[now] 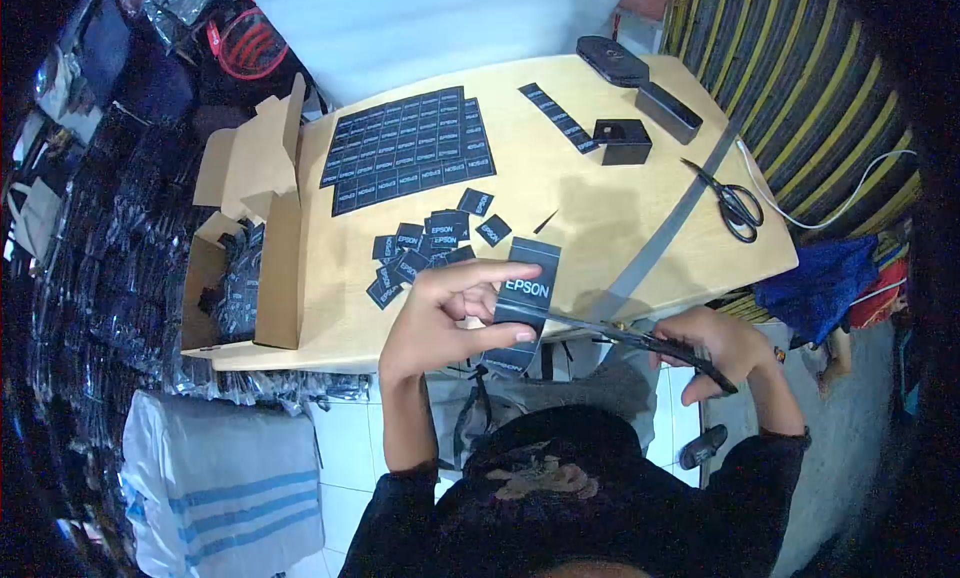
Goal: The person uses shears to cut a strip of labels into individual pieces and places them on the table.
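Between thumb and fingers, my left hand (450,313) holds a dark strip (527,286) printed EPSON, above the table's front edge. My right hand (715,348) grips black-handled scissors (610,330), whose blades reach left to the strip and lie across it between two labels. Just behind my left hand, a loose pile of small cut EPSON labels (445,228) lies on the table (560,208). Farther back are large sheets of uncut EPSON labels (400,143).
An open cardboard box (278,278) with many labels inside stands at the left. Second scissors (738,210), a long grey strip (665,236), a label strip (555,116), a black box (622,141) and black cases (668,113) lie to the right.
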The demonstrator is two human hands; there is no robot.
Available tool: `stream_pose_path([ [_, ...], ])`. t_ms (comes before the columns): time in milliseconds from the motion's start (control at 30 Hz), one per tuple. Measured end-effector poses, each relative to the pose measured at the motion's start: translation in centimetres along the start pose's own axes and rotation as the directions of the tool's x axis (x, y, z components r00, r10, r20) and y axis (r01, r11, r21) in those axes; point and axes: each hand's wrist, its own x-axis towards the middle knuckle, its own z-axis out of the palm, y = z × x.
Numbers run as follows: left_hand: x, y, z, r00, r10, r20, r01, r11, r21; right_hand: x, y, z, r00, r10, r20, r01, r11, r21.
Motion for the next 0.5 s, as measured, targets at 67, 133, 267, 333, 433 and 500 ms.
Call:
stream_pose_path([
  [67,0.1,0.3,0.0,0.999,0.031,0.006,-0.032,0.996,0.084,0.1,-0.4,0.2,0.999,0.029,-0.031,-0.03,0.999,-0.03],
  [133,0.1,-0.1,0.1,1.0,0.005,0.014,-0.006,0.998,0.063,0.6,0.3,0.3,0.999,0.043,0.01,-0.043,0.996,0.079],
  [267,0.3,0.7,0.3,0.999,-0.019,0.049,0.019,1.0,-0.001,0.9,0.4,0.2,1.0,-0.02,0.014,0.019,0.998,0.058],
  [333,0.4,0.7,0.3,0.996,-0.009,0.092,0.01,1.0,-0.01,0.9,-0.3,0.0,0.999,0.001,0.045,-0.001,1.0,-0.008],
  [433,0.6,0.7,0.3,0.992,0.002,0.125,0.004,0.999,-0.051,1.0,0.1,0.0,0.999,-0.008,0.046,0.008,1.0,0.008],
  [500,0.6,0.6,0.4,0.993,-0.001,0.121,0.009,0.998,-0.06,1.0,0.0,0.2,0.999,0.03,0.029,-0.031,0.999,0.028],
])
